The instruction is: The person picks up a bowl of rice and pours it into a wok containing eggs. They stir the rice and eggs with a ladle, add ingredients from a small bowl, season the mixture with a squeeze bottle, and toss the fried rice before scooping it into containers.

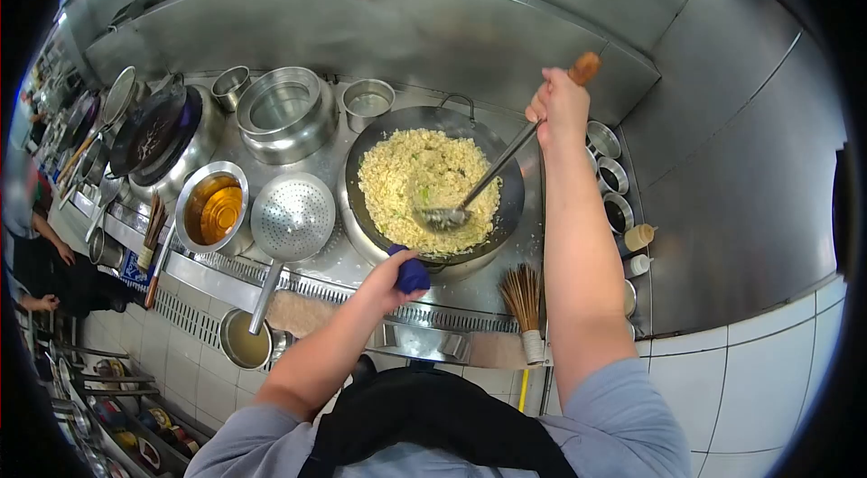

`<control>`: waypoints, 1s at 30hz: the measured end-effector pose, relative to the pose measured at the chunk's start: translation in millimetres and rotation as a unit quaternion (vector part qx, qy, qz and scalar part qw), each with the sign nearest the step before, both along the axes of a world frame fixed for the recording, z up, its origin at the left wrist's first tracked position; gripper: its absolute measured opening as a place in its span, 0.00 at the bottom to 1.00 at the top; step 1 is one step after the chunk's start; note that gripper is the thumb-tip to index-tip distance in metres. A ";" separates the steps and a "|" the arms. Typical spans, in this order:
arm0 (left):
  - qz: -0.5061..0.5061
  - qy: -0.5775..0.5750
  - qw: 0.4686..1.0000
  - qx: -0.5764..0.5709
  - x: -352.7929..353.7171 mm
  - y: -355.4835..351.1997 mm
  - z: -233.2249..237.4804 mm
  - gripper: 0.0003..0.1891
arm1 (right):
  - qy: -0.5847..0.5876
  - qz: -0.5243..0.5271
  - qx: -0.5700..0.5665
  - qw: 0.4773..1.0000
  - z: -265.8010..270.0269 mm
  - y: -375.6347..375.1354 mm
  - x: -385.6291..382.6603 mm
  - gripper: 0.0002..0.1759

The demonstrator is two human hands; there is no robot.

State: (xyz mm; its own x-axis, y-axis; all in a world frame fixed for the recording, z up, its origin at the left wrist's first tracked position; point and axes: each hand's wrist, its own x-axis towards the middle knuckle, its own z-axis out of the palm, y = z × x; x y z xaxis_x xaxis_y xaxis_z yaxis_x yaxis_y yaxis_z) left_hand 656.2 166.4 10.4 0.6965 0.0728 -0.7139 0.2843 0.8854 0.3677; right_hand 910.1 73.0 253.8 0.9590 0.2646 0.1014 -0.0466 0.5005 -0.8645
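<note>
A large dark wok (512, 198) sits on the stove in front of me, filled with yellowish fried rice (393, 173) flecked with green bits. My right hand (562, 108) is closed around the long handle of a ladle (492, 175), below its wooden end. The ladle's bowl rests in the rice, right of the middle. At the wok's near edge, my left hand (386, 282) grips a folded dark blue cloth (412, 274). The cloth lies against the near rim, covering part of the near handle; the exact hold beneath it is hidden.
A perforated strainer (293, 218) and a pot of amber oil (213, 207) stand left of the wok. Steel pots (282, 112) line the back. A bamboo brush (522, 297) lies at front right, near sauce bottles (638, 239). Another person (56, 252) is at far left.
</note>
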 end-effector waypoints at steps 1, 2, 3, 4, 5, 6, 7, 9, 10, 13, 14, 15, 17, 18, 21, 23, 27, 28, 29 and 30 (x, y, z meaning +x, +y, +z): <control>-0.004 0.000 1.000 0.001 16.1 6.9 -10.3 0.14 | -0.044 0.003 -0.017 0.999 18.8 2.7 -23.9 0.08; -0.038 0.021 0.998 0.054 28.8 11.4 -19.8 0.10 | -0.086 0.005 -0.036 0.996 23.5 8.6 -42.4 0.08; -0.073 0.043 0.991 0.105 32.3 8.9 -25.9 0.07 | -0.088 -0.033 -0.062 0.994 9.9 19.6 -52.7 0.08; -0.026 0.038 0.993 0.111 18.9 -6.4 -11.5 0.06 | -0.109 -0.106 -0.092 0.984 -23.1 31.2 -38.9 0.08; 0.012 0.023 0.995 0.099 -1.4 -20.9 -6.9 0.08 | -0.141 -0.179 -0.116 0.967 -42.5 40.3 -18.9 0.08; 0.051 0.001 0.995 0.091 -27.4 -35.1 -1.7 0.10 | -0.136 -0.185 -0.101 0.968 -37.4 39.9 -18.3 0.08; 0.058 -0.043 0.996 0.059 -64.2 -47.0 22.5 0.16 | -0.138 -0.190 -0.097 0.967 -22.8 33.7 -32.6 0.08; 0.058 -0.091 0.980 0.168 -100.8 -67.5 63.2 0.15 | -0.078 -0.072 -0.073 0.992 20.5 17.4 -78.9 0.09; 0.024 -0.030 0.993 0.111 -96.1 -57.6 64.5 0.14 | -0.074 -0.036 -0.060 0.995 22.0 15.8 -89.1 0.09; 0.029 0.003 0.997 0.078 -30.4 -21.5 54.8 0.08 | -0.153 -0.096 -0.086 0.980 -11.4 44.4 -70.5 0.09; 0.028 -0.004 0.994 0.109 -27.2 -20.6 23.5 0.08 | -0.182 -0.153 -0.141 0.961 -29.5 55.5 -52.6 0.09; 0.026 -0.011 0.990 0.139 -27.6 -22.1 -5.6 0.09 | -0.176 -0.154 -0.143 0.962 -29.5 54.7 -50.7 0.09; 0.002 0.033 0.990 0.135 -69.4 -39.4 -35.0 0.12 | -0.286 -0.198 -0.101 0.932 -4.1 49.0 -52.4 0.10; -0.021 0.078 0.988 0.135 -96.6 -45.8 -45.8 0.16 | -0.282 -0.165 -0.050 0.944 20.9 39.1 -70.2 0.11; -0.032 0.027 0.987 0.152 -116.7 -50.2 22.1 0.12 | -0.227 -0.035 0.034 0.973 68.5 2.6 -134.5 0.11; 0.027 0.013 0.997 0.073 -76.0 -27.3 60.8 0.09 | -0.246 -0.027 -0.004 0.969 44.9 -9.9 -166.4 0.11; 0.004 -0.023 0.995 0.101 -53.9 -10.6 11.2 0.07 | -0.282 -0.118 -0.144 0.941 -74.2 19.4 -134.6 0.11; 0.000 -0.009 0.986 0.168 -63.7 -14.9 -10.7 0.08 | -0.282 -0.123 -0.139 0.941 -61.7 19.7 -132.0 0.11; -0.015 0.036 0.986 0.163 -80.0 -20.7 -23.4 0.11 | -0.310 -0.087 -0.122 0.939 -37.7 13.5 -133.5 0.11; -0.012 0.064 0.987 0.148 -99.0 -29.9 -29.7 0.13 | -0.338 -0.049 -0.107 0.934 -11.7 6.3 -139.7 0.11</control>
State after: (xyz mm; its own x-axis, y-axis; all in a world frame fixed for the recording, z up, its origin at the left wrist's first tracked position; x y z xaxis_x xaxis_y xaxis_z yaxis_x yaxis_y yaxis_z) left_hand 557.1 136.5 -19.3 0.6055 0.2764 -0.7463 0.3654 0.7365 0.5693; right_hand 770.4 79.3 242.1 0.7158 0.2625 0.6471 0.5826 0.2863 -0.7607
